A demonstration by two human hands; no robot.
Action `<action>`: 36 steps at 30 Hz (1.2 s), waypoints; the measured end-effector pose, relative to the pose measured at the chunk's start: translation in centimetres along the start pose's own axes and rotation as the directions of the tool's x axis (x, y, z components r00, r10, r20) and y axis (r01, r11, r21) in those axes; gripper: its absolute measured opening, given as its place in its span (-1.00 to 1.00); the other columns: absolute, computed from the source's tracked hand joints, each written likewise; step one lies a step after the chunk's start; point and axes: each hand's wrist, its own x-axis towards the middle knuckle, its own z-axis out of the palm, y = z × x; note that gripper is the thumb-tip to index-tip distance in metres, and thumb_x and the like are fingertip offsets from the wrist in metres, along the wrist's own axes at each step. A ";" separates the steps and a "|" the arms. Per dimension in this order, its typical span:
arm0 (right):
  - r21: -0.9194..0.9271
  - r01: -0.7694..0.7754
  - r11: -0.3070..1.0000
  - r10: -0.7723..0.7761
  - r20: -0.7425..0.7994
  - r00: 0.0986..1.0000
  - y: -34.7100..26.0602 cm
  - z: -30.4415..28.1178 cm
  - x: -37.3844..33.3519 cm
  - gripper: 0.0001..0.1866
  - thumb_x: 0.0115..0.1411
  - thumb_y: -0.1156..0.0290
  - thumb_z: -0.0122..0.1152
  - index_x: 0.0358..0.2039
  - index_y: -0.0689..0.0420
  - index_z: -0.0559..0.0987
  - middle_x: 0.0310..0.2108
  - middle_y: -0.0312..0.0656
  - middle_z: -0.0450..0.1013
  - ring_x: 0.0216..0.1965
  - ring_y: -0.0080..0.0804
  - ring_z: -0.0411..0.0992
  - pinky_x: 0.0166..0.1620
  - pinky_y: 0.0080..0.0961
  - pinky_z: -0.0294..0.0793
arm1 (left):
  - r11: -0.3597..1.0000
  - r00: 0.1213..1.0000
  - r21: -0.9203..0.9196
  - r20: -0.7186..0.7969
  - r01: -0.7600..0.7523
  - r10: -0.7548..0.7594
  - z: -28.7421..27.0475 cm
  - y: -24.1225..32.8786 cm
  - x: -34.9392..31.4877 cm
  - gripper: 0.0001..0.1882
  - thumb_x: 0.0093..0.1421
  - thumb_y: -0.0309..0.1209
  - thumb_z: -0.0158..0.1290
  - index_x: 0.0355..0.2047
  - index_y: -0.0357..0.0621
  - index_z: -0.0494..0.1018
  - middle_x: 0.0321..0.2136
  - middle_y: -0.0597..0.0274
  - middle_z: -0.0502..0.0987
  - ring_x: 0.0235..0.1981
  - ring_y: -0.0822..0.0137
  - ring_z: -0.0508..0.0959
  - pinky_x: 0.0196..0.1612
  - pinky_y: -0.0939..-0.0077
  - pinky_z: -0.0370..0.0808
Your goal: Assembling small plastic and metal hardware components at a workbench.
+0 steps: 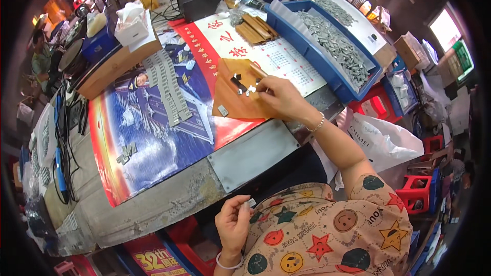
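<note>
My right hand (280,98) reaches over an orange sheet (232,99), its fingertips pinched together beside small white pieces (251,90). Whatever lies between those fingertips is too small to make out. Several small black pieces (238,83) are scattered on the same sheet, and a single grey metal piece (223,110) rests at its lower left. Close to my body, my left hand (234,224) is closed, with a small grey metal piece (251,202) showing at its fingertips. Further left, grey metal pieces (166,87) lie in neat rows on a printed poster (169,148).
A blue bin (312,56) full of grey metal parts stands at the far right. Folded brown sheets (255,28) and a black box (201,3) lie at the back. Loose grey pieces (126,153) sit lower left; a blue-handled tool (60,171) with cables lies beyond.
</note>
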 end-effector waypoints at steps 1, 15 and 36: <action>-0.024 0.030 0.999 -0.028 0.046 0.999 0.0 0.1 0.5 -0.86 0.10 0.49 0.13 -0.32 0.27 0.53 -0.42 -0.07 0.47 -0.41 -0.33 0.47 -0.29 -0.47 0.45 | 1.000 1.000 0.011 0.011 0.009 -0.009 0.0 0.0 0.0 -0.84 0.22 -0.57 -0.01 -0.19 -0.33 0.47 -0.48 0.32 0.51 -0.49 0.60 0.49 -0.39 0.76 0.43; -0.042 0.008 0.999 0.000 0.174 0.985 -0.9 -0.1 1.2 -0.81 0.05 0.37 0.14 -0.40 0.24 0.54 -0.42 0.01 0.48 -0.32 -0.05 0.47 -0.21 -0.26 0.44 | 0.999 0.999 0.003 -0.038 0.036 -0.036 -0.3 -0.3 0.0 -0.86 0.21 -0.58 0.01 -0.22 -0.33 0.48 -0.48 0.30 0.52 -0.49 0.59 0.51 -0.40 0.75 0.45; -0.101 0.115 0.988 -0.088 0.241 0.966 -0.8 1.1 2.2 -0.88 0.04 0.43 0.10 -0.44 0.21 0.51 -0.38 -0.04 0.44 -0.24 -0.10 0.43 -0.15 -0.25 0.39 | 0.999 1.000 0.038 0.023 0.006 -0.007 -0.2 -1.0 0.3 -0.85 0.22 -0.58 0.01 -0.21 -0.36 0.47 -0.50 0.31 0.51 -0.49 0.61 0.48 -0.41 0.75 0.43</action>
